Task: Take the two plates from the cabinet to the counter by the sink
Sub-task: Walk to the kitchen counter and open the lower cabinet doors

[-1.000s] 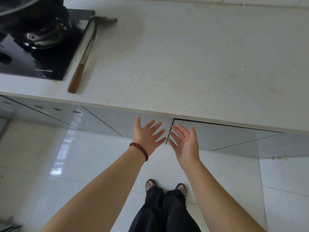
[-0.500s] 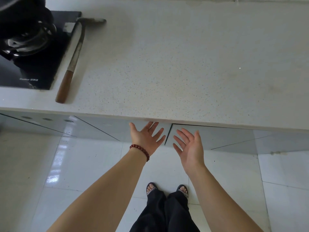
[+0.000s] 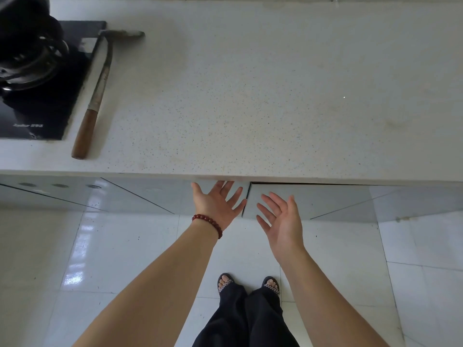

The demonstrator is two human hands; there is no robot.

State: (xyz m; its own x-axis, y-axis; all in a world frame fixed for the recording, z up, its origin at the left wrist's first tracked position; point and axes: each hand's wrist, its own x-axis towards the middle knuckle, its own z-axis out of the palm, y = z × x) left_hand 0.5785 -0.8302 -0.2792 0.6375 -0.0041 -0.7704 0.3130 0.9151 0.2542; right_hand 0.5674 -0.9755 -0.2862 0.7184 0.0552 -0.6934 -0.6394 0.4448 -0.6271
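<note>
My left hand (image 3: 216,205), with a red bead bracelet at the wrist, is spread open in front of the left cabinet door (image 3: 155,196), its fingertips just under the counter's front edge. My right hand (image 3: 280,219) is open too, fingers apart, before the right cabinet door (image 3: 325,199). That door shows a thin dark gap along its top. Both hands hold nothing. No plates are in view; the cabinet's inside is hidden. The speckled white counter (image 3: 250,96) spans the upper half of the view.
A long tool with a brown wooden handle (image 3: 94,106) lies on the counter beside a black gas stove (image 3: 37,78) at the far left. White glossy floor tiles (image 3: 112,246) lie below. My feet in sandals (image 3: 248,283) stand between my arms.
Both hands have moved up and closer to the cabinet doors, under the counter's edge. The view has shifted slightly, so the counter fills more of the frame.
</note>
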